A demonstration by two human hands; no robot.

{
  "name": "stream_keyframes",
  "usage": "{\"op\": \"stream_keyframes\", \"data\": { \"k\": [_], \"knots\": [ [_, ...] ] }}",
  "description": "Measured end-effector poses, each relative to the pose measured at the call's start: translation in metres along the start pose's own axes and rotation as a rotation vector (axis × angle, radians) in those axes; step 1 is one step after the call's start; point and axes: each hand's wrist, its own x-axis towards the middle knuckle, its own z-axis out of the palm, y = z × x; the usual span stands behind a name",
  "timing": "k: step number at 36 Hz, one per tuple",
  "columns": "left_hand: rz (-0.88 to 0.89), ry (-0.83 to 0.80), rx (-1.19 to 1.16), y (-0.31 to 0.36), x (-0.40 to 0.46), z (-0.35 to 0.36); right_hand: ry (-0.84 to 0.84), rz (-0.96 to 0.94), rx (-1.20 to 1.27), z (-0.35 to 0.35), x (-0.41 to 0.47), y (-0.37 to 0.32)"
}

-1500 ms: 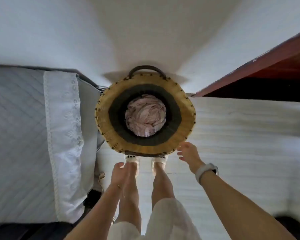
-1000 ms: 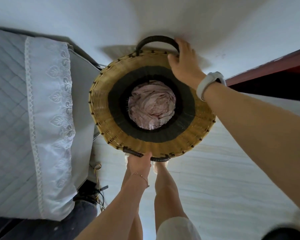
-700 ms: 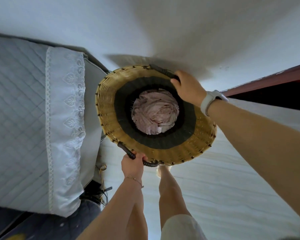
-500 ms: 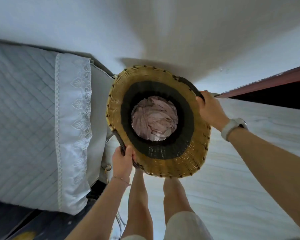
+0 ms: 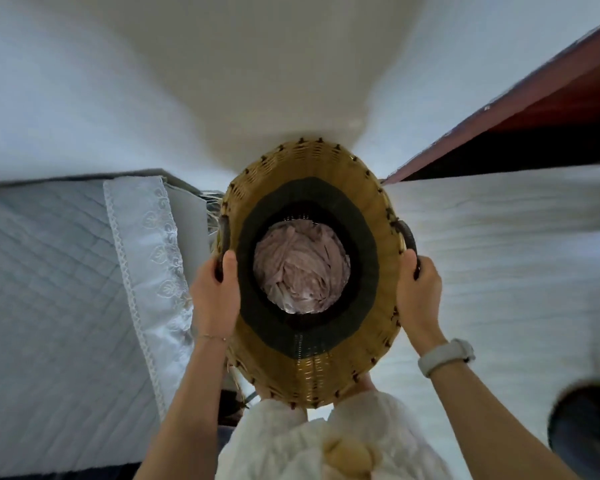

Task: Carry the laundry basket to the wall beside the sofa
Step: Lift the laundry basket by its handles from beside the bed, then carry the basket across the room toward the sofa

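I look straight down into a round wicker laundry basket [image 5: 312, 372] with a tan rim and a dark inner band. Crumpled pinkish cloth [image 5: 300, 266] lies at its bottom. My left hand [image 5: 215, 296] is closed around the dark handle on the basket's left side. My right hand [image 5: 418, 292], with a white watch on the wrist, grips the dark handle on the right side. The basket sits close in front of my body, next to the white wall [image 5: 257, 81] and beside the sofa [image 5: 49, 289].
The grey quilted sofa has a white lace-edged cover [image 5: 146, 258] on its arm, left of the basket. A dark red wooden door frame [image 5: 520, 126] runs along the right. Pale wood floor [image 5: 516, 254] lies to the right. A dark round object [image 5: 589, 420] sits at lower right.
The basket has turned so its handles now sit left and right. Both hands went from hanging free to gripping the handles, and the basket has come closer to my body.
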Motion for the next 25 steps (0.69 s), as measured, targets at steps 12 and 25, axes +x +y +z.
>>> {"op": "stream_keyframes", "data": {
  "k": [12, 25],
  "knots": [
    [0.455, -0.311, 0.137, 0.071, -0.029, -0.001, 0.378, 0.477, 0.382, -0.06, -0.107, 0.041],
    [0.819, -0.741, 0.312, 0.107, -0.179, 0.078, 0.857, 0.666, 0.547, -0.129, -0.236, 0.151]
  ]
}}
